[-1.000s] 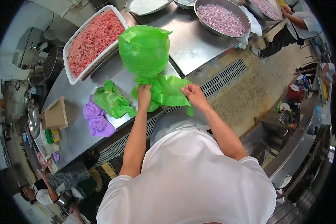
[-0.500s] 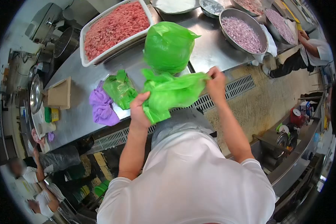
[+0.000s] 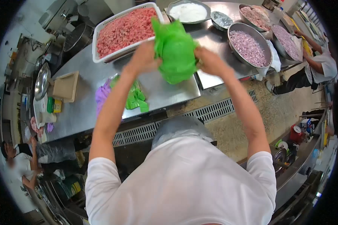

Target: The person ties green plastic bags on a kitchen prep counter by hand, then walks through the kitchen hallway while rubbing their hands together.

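Just beside the white basket [image 3: 95, 45], the green bag [image 3: 175, 56] was between the left hand [image 3: 146, 58] and right hand [image 3: 211, 62], long axis crossing their line. The left, nearer the basket, touched the bag, grip too blurred to tell; the right pinched its far side.

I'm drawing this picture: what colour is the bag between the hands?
The bag is bright green, as the head view shows.
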### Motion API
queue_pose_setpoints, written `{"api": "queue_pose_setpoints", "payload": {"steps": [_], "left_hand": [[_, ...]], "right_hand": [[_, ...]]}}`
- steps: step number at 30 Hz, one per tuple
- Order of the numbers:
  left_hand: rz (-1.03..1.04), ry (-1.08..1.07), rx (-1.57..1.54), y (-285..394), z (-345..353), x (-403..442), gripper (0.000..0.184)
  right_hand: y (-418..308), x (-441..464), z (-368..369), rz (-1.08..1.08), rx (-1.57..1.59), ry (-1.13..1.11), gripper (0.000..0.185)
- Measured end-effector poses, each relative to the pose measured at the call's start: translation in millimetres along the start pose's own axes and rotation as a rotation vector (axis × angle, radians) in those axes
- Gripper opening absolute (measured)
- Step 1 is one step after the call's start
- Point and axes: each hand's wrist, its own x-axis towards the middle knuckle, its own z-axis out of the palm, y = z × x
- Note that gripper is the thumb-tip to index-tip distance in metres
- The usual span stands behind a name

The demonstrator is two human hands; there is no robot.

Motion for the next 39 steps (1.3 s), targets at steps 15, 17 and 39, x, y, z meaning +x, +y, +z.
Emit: {"api": "queue_pose_setpoints", "payload": {"steps": [15,17,39], "left_hand": [[-0.497,0.289,-0.036,27,130,-86,0.027],[-0.731,0.275,-0.207,10,134,-94,0.028],[-0.954,0.454,-1.544,69,65,-128,0.059]], "right_hand": [[-71,-52,96,0.327,0.307,0.482,0.023],[-64,-54,97,0.317,0.477,0.458,0.023],[-92,-80,98,0.791,0.816,0.316,0.031]]}}
